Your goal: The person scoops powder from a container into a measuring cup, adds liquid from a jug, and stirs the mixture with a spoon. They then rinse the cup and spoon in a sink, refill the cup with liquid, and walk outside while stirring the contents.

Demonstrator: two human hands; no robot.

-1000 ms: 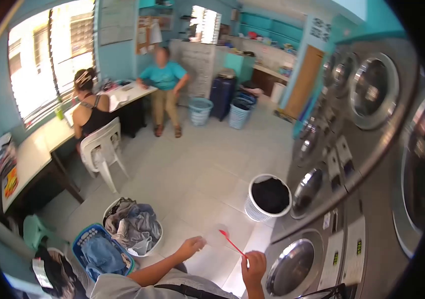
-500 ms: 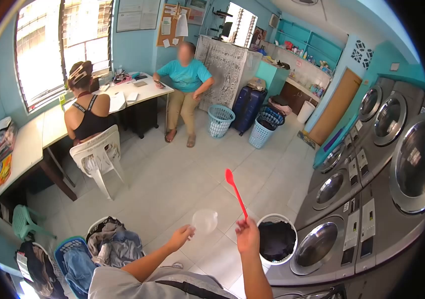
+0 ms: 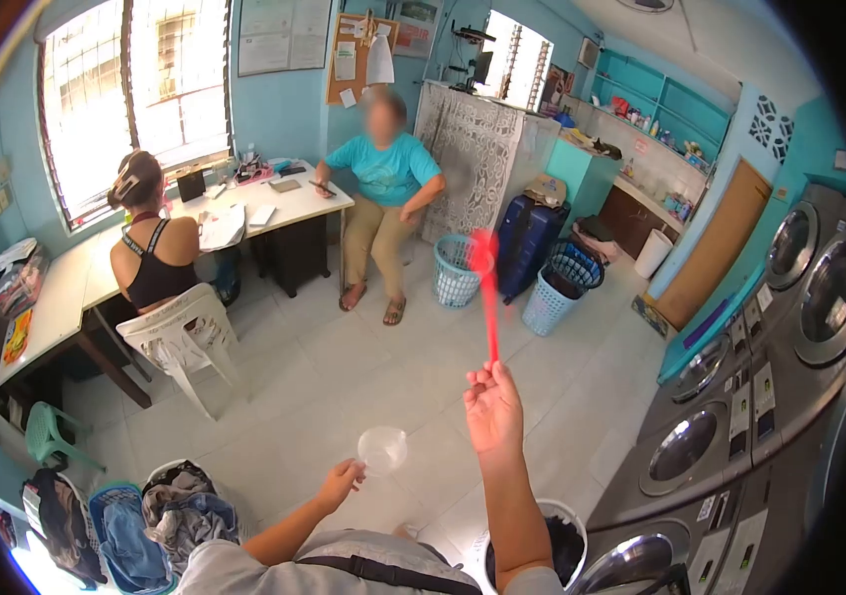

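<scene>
My right hand [image 3: 494, 402] is raised in front of me, its fingers closed round the handle end of a red long-handled spoon [image 3: 489, 307]. The spoon points upward, and its head is smeared by motion. Lower and to the left, my left hand [image 3: 344, 480] pinches the rim of a translucent round plastic bowl [image 3: 384, 451]. Through the bowl I can see the floor tiles, and I make out nothing in it. Both hands are over the floor, apart from each other.
Baskets of clothes, including a blue basket [image 3: 130, 540], stand at lower left. A white basket [image 3: 562, 516] of dark clothes is by my right arm. Machines [image 3: 686, 446] line the right. One person sits on a white chair [image 3: 180, 332], another beside the table [image 3: 294, 198].
My right hand has lifted the red spoon higher. My left hand and the bowl have shifted slightly left and down in view. The camera view has turned a little.
</scene>
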